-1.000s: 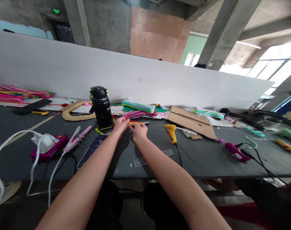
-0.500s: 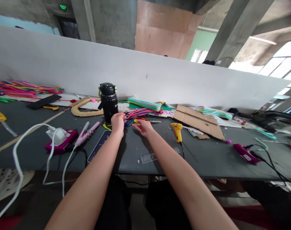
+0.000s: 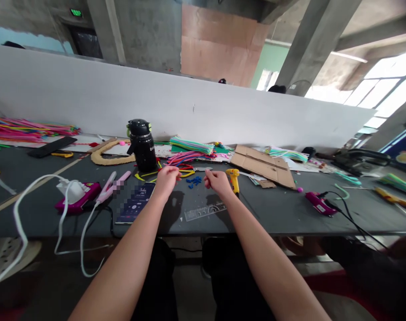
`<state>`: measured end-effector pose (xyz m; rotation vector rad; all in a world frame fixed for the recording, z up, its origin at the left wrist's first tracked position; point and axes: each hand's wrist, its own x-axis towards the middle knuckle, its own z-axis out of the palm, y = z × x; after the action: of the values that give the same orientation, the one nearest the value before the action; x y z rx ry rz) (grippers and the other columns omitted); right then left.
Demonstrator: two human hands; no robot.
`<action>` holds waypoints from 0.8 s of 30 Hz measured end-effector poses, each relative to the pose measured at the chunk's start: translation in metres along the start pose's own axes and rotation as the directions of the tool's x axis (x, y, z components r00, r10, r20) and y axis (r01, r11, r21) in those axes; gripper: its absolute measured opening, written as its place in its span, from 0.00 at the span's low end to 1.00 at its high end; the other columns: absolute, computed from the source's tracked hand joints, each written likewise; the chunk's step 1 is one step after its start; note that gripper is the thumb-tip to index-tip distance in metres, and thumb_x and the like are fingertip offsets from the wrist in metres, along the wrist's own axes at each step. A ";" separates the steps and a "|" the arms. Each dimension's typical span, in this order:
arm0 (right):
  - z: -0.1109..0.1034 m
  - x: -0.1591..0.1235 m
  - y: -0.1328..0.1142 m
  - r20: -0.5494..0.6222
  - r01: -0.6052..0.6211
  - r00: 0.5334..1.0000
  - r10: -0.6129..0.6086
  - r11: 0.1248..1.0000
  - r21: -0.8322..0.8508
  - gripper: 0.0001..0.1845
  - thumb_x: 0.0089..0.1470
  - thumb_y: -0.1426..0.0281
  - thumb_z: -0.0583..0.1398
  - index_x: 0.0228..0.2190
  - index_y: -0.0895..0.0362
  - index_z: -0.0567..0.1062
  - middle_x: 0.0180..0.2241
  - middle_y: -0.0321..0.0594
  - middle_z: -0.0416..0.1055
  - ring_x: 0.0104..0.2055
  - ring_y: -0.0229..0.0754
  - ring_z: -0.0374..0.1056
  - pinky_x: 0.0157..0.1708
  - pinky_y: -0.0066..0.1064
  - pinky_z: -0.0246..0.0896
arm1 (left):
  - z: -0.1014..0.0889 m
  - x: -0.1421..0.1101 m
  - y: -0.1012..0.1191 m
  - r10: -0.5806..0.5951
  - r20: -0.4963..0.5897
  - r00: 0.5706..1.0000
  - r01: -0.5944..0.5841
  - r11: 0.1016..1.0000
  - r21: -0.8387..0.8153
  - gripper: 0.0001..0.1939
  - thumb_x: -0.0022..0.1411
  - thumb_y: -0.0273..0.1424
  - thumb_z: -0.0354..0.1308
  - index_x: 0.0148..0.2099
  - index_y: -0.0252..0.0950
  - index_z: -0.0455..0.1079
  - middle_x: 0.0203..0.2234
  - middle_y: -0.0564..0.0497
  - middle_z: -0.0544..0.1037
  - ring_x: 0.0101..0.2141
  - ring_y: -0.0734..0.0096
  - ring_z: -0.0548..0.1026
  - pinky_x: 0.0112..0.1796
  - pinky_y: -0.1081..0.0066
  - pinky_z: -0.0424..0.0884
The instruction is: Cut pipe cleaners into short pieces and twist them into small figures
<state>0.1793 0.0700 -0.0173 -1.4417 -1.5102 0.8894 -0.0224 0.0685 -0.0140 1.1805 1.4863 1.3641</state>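
Note:
My left hand (image 3: 167,179) hovers over the dark table (image 3: 276,214) with fingers curled shut; what they pinch, if anything, is too small to name. My right hand (image 3: 217,180) is beside it, fingers also closed in a pinch. Between the two hands lie small blue pieces (image 3: 194,181). Just beyond them are yellow-handled scissors (image 3: 189,171) and a heap of coloured pipe cleaners (image 3: 186,157). A yellow glue gun (image 3: 234,178) stands right of my right hand. A phone (image 3: 136,202) lies left of my left hand.
A black flask (image 3: 141,145) stands behind the hands. Left are a pink straightener (image 3: 114,183), a pink glue gun with white charger and cable (image 3: 76,195). Cardboard (image 3: 263,166) and another pink glue gun (image 3: 319,203) lie right. A clear ruler (image 3: 204,211) lies near the table's front edge.
Both hands drew back from the pipe cleaners and scissors toward me and spread apart. Blue pieces now lie between them. The camera shifted a little.

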 end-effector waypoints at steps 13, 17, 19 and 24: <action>-0.001 0.001 0.031 0.133 0.169 0.982 -0.135 0.940 -0.296 0.10 0.50 0.77 0.64 0.33 0.53 0.82 0.36 0.39 0.79 0.39 0.42 0.72 0.47 0.31 0.65 | 0.011 -0.060 -0.008 0.024 0.336 0.941 -0.289 0.570 0.769 0.13 0.60 0.30 0.56 0.45 0.43 0.78 0.44 0.44 0.83 0.42 0.56 0.79 0.38 0.67 0.70; 0.006 0.005 0.032 0.166 0.185 0.977 -0.136 0.924 -0.334 0.10 0.47 0.79 0.65 0.30 0.53 0.82 0.32 0.39 0.79 0.36 0.43 0.72 0.45 0.33 0.66 | 0.015 -0.027 -0.021 0.064 0.286 0.956 -0.274 0.543 0.794 0.16 0.61 0.27 0.56 0.50 0.39 0.77 0.48 0.41 0.80 0.48 0.56 0.78 0.45 0.66 0.71; 0.005 0.006 0.034 0.187 0.197 0.973 -0.138 0.918 -0.344 0.10 0.46 0.79 0.65 0.30 0.53 0.82 0.31 0.39 0.79 0.34 0.42 0.71 0.44 0.32 0.66 | 0.017 -0.016 -0.027 0.080 0.305 0.949 -0.299 0.537 0.789 0.19 0.63 0.28 0.56 0.56 0.39 0.74 0.52 0.41 0.77 0.50 0.57 0.76 0.47 0.67 0.71; -0.012 0.003 0.031 0.245 0.258 0.953 -0.179 0.905 -0.340 0.07 0.45 0.75 0.68 0.30 0.54 0.83 0.33 0.38 0.78 0.34 0.40 0.69 0.42 0.29 0.63 | 0.024 -0.003 -0.038 0.104 0.400 0.911 -0.394 0.509 0.765 0.20 0.65 0.31 0.55 0.58 0.42 0.73 0.55 0.43 0.74 0.53 0.57 0.74 0.51 0.67 0.68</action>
<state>0.2025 0.0747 -0.0410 -1.4291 -2.0409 0.6558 -0.0037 0.0723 -0.0544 2.1849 1.8262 0.4890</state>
